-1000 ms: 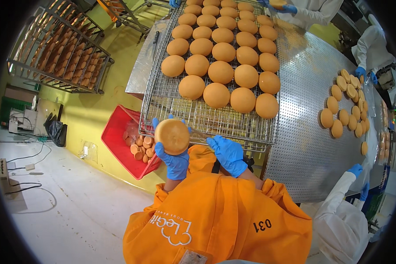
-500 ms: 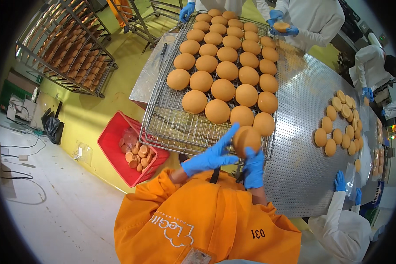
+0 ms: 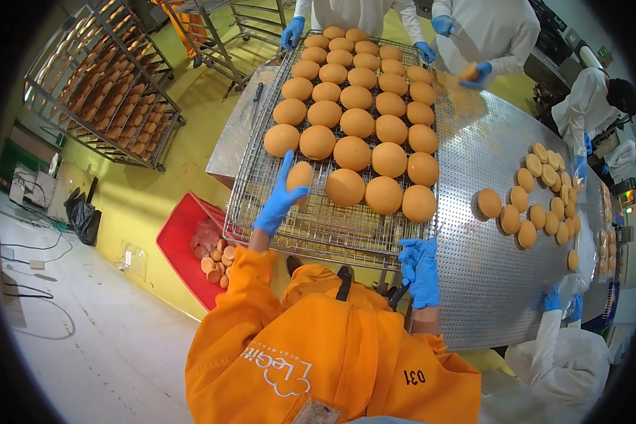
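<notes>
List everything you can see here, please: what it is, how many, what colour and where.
Buns: about two dozen, golden-brown, in rows on the rack.
Wire rack: one, metal, on the table.
Perforated table: one, silver, right.
Small buns: about fifteen, tan, on the table's right.
Crate: one, red, on the floor, holding bun scraps.
Trolley: one, metal, upper left, loaded.
Co-workers: several, white coats, blue gloves, around the table.
Left hand: blue glove, holding a bun over the rack.
Right hand: blue glove, empty, at the rack's near corner.

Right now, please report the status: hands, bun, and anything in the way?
Left hand grips a round bun over the wire rack. Right hand empty, open at the rack's near corner. Nothing blocks the bun.
</notes>
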`<state>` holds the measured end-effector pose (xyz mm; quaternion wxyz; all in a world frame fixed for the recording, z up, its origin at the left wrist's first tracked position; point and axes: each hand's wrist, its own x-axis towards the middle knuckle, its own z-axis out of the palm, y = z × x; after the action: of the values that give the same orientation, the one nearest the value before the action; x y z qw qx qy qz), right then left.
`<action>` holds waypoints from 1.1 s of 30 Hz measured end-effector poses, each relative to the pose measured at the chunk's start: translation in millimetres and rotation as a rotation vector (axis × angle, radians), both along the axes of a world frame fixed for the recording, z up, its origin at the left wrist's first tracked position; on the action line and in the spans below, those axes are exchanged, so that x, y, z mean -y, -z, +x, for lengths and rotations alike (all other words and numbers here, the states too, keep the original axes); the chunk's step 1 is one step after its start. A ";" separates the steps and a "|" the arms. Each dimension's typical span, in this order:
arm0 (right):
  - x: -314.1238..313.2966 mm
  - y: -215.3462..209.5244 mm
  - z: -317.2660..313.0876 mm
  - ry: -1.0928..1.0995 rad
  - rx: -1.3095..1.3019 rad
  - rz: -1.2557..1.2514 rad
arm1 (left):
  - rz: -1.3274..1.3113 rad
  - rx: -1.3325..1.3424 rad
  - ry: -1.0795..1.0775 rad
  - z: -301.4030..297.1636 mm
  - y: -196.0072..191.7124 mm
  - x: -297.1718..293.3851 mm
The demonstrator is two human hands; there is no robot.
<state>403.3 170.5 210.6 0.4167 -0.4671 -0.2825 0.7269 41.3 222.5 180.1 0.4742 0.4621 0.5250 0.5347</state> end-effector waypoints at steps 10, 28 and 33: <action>17.7 -52.1 -110.7 -0.333 0.846 1.137 | 0.089 0.883 0.059 73.5 -79.1 90.2; 23.2 -23.5 -102.8 -0.431 1.000 1.141 | 0.050 0.857 -0.168 91.7 -60.5 101.3; 24.6 -9.8 -84.0 -0.081 0.498 0.751 | -0.116 0.562 -0.277 127.9 -48.9 84.5</action>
<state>319.3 145.9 220.3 0.4477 -0.4330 -0.6363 0.4551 169.3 138.0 229.0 0.5488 0.1925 0.4609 0.6703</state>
